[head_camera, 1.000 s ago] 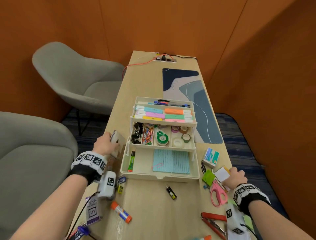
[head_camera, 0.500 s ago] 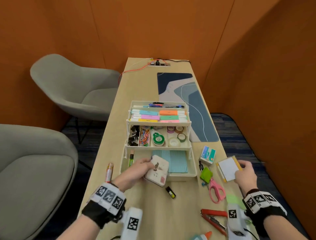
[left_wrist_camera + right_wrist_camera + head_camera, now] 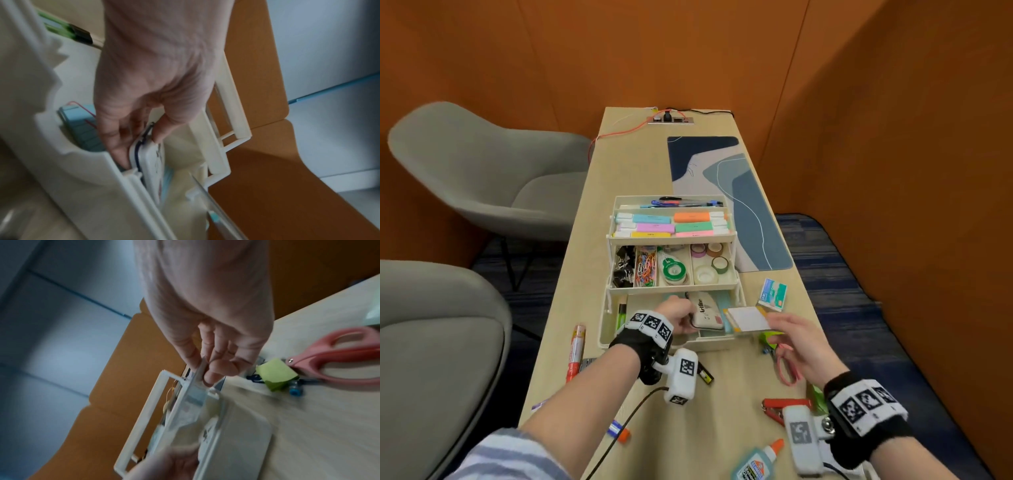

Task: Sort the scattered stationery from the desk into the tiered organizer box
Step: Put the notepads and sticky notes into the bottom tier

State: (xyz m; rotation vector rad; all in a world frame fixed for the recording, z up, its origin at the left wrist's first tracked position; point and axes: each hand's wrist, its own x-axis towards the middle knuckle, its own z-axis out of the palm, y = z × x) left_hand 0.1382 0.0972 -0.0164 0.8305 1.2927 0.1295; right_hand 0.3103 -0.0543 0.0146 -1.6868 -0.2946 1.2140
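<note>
The cream tiered organizer box point(image 3: 671, 288) stands open mid-desk, with highlighters, clips and tapes in its upper tiers. My left hand point(image 3: 674, 317) is inside the bottom tier and pinches a white Artline case point(image 3: 705, 313) by its edge. In the left wrist view, thumb and fingers of that hand point(image 3: 141, 142) clamp the case point(image 3: 153, 165) above a blue notepad point(image 3: 82, 129). My right hand point(image 3: 794, 337) holds a white note pad point(image 3: 748, 318) with an orange edge over the tier's right end. The right wrist view shows that hand point(image 3: 205, 369) pinching the pad point(image 3: 185, 402).
On the desk right of the box lie a staples box point(image 3: 773, 294), green sticky notes point(image 3: 275, 376) and pink scissors point(image 3: 787, 368). Nearer me are a red tool point(image 3: 777, 406), a glue bottle point(image 3: 756, 462) and a glue stick point(image 3: 619, 431). A red-white tube point(image 3: 576, 349) lies left.
My left hand carried the white case from the desk's left edge into the bottom tier. My right hand lifted the note pad off the desk and moved it left to the box.
</note>
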